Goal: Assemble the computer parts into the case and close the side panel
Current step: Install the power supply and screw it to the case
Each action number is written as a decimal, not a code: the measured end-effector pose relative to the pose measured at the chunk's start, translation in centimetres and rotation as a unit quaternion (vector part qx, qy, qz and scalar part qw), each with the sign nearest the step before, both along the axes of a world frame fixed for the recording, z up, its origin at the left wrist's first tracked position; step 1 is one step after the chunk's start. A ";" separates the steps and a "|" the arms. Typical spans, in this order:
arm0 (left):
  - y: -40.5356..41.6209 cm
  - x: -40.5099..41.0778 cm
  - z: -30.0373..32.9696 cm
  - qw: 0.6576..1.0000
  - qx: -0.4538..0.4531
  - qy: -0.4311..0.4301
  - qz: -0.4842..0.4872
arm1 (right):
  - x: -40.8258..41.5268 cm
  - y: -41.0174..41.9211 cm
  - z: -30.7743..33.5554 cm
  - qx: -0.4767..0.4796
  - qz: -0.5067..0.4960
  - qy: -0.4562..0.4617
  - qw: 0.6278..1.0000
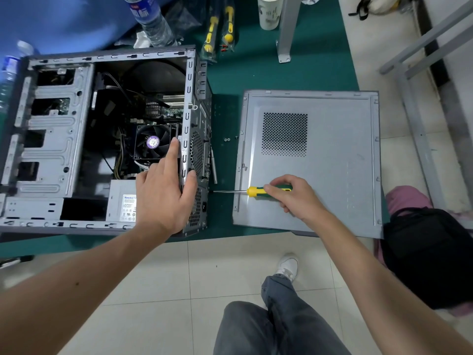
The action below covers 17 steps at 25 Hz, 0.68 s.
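The open grey computer case (51, 149) lies on its side on the green mat, showing the motherboard, the CPU fan (152, 142) and the power supply (121, 201) at its near corner. My left hand (163, 190) grips the case's rear edge, thumb on the outside, fingers over the rim. My right hand (291, 196) holds a yellow-and-green screwdriver (256, 191), shaft pointing left with its tip at the rear panel by the power supply. The grey side panel (332, 162) lies flat on the mat to the right, under my right hand.
Small screws (227, 139) lie on the green mat (294, 73) between case and panel. Behind stand a water bottle (153, 21), packaged screwdrivers (220, 29), a white cup (270, 11) and a metal leg (288, 29). A black bag (430, 252) sits on the right.
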<state>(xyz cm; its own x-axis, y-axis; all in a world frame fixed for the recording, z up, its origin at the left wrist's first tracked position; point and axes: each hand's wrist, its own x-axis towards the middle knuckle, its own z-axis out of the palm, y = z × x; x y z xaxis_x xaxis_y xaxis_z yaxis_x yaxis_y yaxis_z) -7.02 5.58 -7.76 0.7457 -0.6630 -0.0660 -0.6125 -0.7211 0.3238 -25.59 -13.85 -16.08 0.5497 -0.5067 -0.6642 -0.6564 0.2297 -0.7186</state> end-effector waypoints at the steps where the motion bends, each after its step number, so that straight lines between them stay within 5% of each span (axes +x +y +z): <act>1: 0.0 0.0 0.0 1.000 0.000 -0.001 0.000 | -0.1 0.0 0.1 -0.001 -0.003 -0.015 1.000; 17: -0.1 0.0 -0.1 1.000 -0.001 -0.003 -0.001 | 0.4 -0.7 0.3 0.046 0.001 0.020 0.999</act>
